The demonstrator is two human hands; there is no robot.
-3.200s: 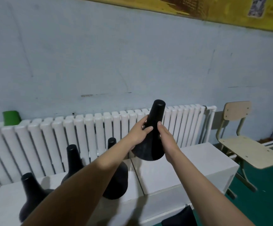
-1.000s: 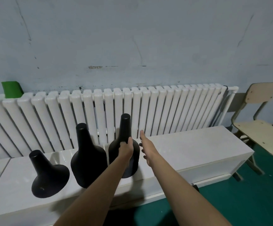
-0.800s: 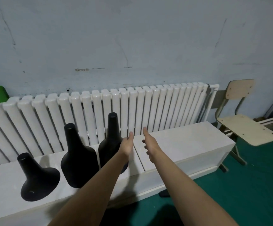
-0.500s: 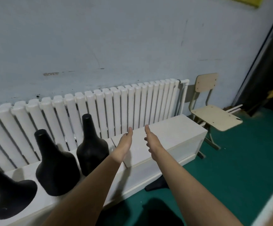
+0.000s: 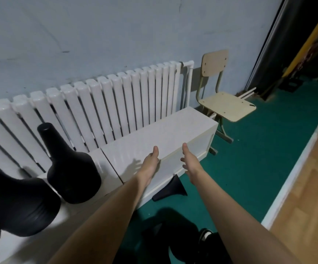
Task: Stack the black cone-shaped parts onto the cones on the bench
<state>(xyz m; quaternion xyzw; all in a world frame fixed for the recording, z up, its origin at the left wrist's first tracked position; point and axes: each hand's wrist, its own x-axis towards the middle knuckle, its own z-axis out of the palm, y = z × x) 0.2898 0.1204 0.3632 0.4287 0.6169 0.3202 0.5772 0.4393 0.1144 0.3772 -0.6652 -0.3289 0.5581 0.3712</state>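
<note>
Black cone stacks stand on the white bench (image 5: pixel 173 130) at the left: a tall stack (image 5: pixel 68 168) with its narrow tip up, and a larger one (image 5: pixel 17 204) cut off by the left edge. Another black cone part (image 5: pixel 170 190) lies on the green floor, partly under the bench front. My left hand (image 5: pixel 150 161) hovers over the bench's front edge, fingers apart and empty. My right hand (image 5: pixel 189 161) is level with it, just off the bench front above the floor, also open and empty.
A white radiator (image 5: pixel 116 103) runs along the blue wall behind the bench. A wooden chair (image 5: pixel 222 103) stands right of the bench end. Green floor (image 5: pixel 259 159) spreads to the right, bordered by a white strip and wood flooring. My shoe (image 5: pixel 204 235) shows below.
I set the held cone onto the tall stack and let go. Both hands came away empty and the view swung right, bringing the floor cone into sight.
</note>
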